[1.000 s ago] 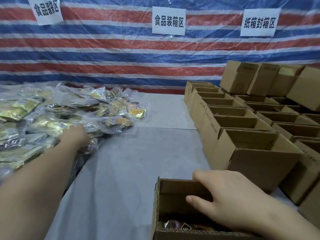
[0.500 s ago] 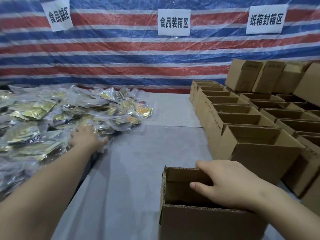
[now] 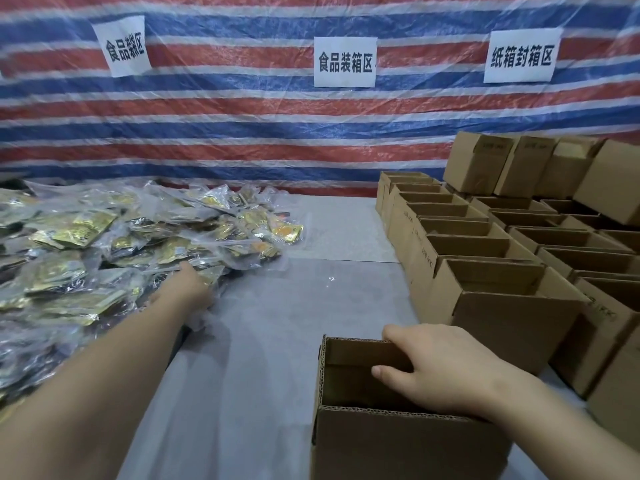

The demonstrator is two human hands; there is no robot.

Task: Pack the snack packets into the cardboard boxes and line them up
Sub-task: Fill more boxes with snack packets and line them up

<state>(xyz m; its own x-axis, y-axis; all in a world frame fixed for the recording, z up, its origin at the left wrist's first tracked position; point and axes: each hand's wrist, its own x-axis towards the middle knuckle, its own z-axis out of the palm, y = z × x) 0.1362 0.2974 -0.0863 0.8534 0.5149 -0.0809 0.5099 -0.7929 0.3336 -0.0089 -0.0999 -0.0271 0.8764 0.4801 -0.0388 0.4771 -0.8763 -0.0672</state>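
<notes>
Striped red, white and blue tarpaulin hangs along the bench's far edge, under clear plastic film. Three white paper signs with printed characters are fixed on it.

Bench, grey surface, carries everything.

Heap of snack packets covers the left side of the bench up to the far edge: gold and dark packets in clear wrap, overlapping.

Open cardboard boxes stand in rows along the right side, touching one another, flaps up. More boxes sit stacked on top at the far right corner.

One open box stands alone at the near edge, right of centre, just beside the nearest box of the row. Inside is dark; contents cannot be made out.

Left hand reaches into the near right fringe of the heap, palm down on the packets. Fingers are hidden among the wrap, so cannot tell whether it grips one.

Right hand grips the lone box's right wall at the rim, thumb inside the opening, fingers curled over the top.
</notes>
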